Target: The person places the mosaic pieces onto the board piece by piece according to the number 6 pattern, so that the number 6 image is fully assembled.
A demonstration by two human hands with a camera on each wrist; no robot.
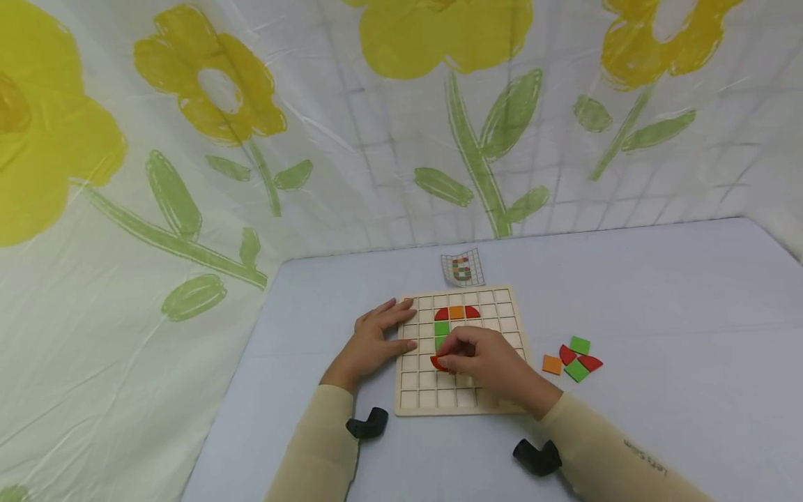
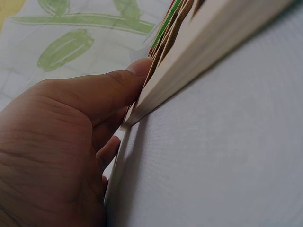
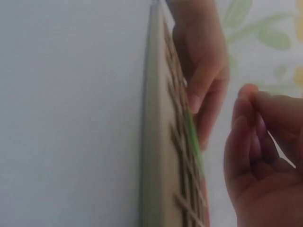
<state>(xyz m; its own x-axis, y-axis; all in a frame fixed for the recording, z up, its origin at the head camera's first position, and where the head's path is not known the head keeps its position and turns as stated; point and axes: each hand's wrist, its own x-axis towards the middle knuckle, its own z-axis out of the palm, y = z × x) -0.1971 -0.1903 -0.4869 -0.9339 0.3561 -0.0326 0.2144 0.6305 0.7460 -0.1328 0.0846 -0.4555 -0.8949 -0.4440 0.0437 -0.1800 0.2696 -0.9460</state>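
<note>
A square wooden grid board [image 1: 408, 399] lies on the table. My left hand [image 1: 373, 340] rests on its left edge, fingers fairly straight; the left wrist view has the thumb [image 2: 113, 90] against the board's side. Over the lower left of the grid, my right hand [image 1: 486, 355] pinches a red quarter-round tile [image 1: 437, 363] between thumb and fingers, partly covered by the fingertips. Set in the grid are an orange square [image 1: 456, 312] between two red quarter-rounds, and green squares [image 1: 442, 327] in a column below the left one. The right hand hides part of the board.
To the right of the board lie loose tiles: an orange square [image 1: 552, 364], green squares [image 1: 580, 345] and red quarter-rounds [image 1: 590, 362]. A small printed pattern card [image 1: 463, 268] sits behind the board. A flowered curtain [image 1: 326, 181] hangs along the table's back.
</note>
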